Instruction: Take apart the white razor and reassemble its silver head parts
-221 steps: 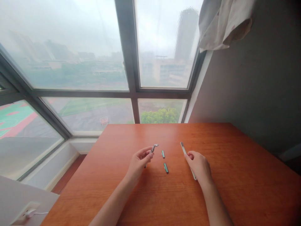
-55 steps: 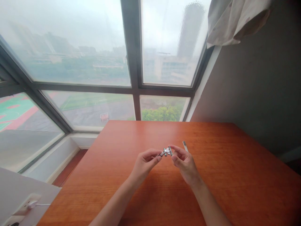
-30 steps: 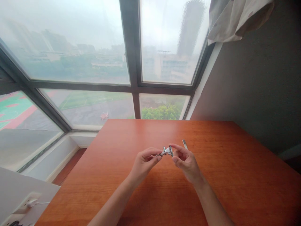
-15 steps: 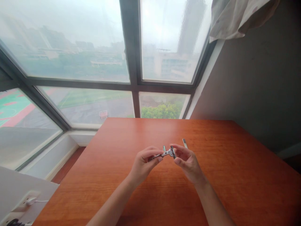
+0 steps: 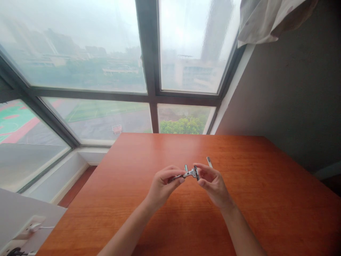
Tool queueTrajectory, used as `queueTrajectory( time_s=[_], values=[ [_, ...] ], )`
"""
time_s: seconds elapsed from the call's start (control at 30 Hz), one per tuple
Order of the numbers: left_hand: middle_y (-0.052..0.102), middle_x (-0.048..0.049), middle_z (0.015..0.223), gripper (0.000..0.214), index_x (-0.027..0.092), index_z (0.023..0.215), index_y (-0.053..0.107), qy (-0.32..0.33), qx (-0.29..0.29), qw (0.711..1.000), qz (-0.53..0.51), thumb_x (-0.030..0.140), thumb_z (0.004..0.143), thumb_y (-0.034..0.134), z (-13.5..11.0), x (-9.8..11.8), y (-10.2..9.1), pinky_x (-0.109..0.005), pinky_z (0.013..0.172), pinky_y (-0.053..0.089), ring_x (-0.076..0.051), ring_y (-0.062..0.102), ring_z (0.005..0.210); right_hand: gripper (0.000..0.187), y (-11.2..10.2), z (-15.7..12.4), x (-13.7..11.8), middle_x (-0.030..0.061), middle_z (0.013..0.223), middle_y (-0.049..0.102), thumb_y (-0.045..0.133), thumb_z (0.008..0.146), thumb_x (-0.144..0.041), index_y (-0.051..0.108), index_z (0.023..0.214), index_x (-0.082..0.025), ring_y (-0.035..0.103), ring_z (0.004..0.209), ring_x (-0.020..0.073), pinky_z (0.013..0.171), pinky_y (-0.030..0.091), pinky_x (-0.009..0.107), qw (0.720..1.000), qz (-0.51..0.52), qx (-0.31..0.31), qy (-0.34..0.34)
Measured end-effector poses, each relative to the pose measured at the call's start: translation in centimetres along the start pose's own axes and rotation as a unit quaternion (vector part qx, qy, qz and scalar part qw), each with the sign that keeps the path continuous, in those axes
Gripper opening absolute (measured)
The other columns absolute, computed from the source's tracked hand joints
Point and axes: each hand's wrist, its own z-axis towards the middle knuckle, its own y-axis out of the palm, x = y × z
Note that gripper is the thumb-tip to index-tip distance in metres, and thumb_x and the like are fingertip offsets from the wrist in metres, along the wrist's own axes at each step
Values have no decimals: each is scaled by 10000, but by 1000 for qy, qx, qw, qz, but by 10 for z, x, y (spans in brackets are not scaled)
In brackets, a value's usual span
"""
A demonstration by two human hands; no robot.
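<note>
A silver razor (image 5: 189, 173) with a dark, wide head is held between my two hands, above the wooden table. My left hand (image 5: 160, 185) pinches its handle between thumb and fingers, hiding part of it. At the other end, my right hand (image 5: 217, 186) has its thumb and index finger on the two ends of the razor head (image 5: 196, 172). Just behind the razor is a small green-and-silver bar (image 5: 186, 167), perhaps a blade cartridge. A slim light stick with a grey tip (image 5: 209, 160) lies beyond my right hand, partly covered by it.
The reddish-brown table (image 5: 128, 160) reaches to large windows with dark frames (image 5: 153, 64). A wall socket with plugs (image 5: 33, 227) is at the lower left. Pale cloth (image 5: 263, 25) hangs at the upper right, beside a grey wall (image 5: 287, 85).
</note>
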Motion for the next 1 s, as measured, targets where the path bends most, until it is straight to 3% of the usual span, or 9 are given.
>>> queueTrajectory(
  time_s=[0.23,1.0],
  values=[
    [641,-71,829,167,193,938,738,11,-10,1000,-6,157,788,674,0,1,0,-267,654,433,-159,565,745,388,3,3,-5,51,957,554,751,718,-393,687,1079,-266,497,851,178,707,434,280,1000,-5,-21,-20],
    [641,-69,775,150,168,882,752,-27,-8,1000,-8,233,752,719,0,5,2,-261,614,435,-155,564,689,414,5,1,-3,56,917,581,779,676,-407,701,1052,-252,522,827,187,672,438,291,1000,-7,-6,-22]
  ],
)
